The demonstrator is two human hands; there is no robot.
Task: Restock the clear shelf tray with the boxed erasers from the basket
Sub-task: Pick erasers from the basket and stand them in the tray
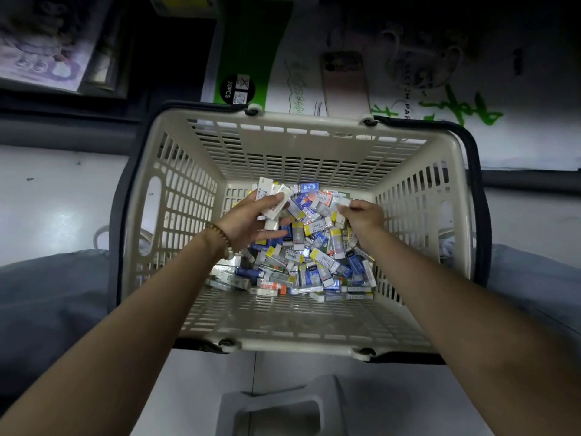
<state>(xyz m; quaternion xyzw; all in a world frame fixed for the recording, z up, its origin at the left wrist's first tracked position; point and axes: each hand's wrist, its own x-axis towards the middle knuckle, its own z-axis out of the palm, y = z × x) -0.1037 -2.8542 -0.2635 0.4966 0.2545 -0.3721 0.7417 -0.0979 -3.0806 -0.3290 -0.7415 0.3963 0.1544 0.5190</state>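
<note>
Both arms are down inside the beige basket [188, 196], which sits on the pale floor with its dark handles folded out along the rim. Look at the bottom of it: a loose heap of boxed erasers [314, 262], blue, yellow, white and a few orange sleeves, lying every which way across the slatted base.

The left hand [248, 221], with a bead bracelet [220, 236] at the wrist, hangs over the far left part of the heap. Its thumb and fingers are curled round a bunch of white boxes [276, 202], several of them, fanned out and poking up past the fingertips. How many exactly, I can't make out.

The right hand [364, 215] is across from it, over the far right of the heap and apart from the left. Its fingertips are pinched on one small white box [342, 202], held just above the pile.

Beyond the basket there's a white and green paper pack [408, 146] lying flat, with a phone [344, 80] resting on it. Close to the person, below the basket's near rim, the top of a grey plastic stool [276, 410] shows.
</note>
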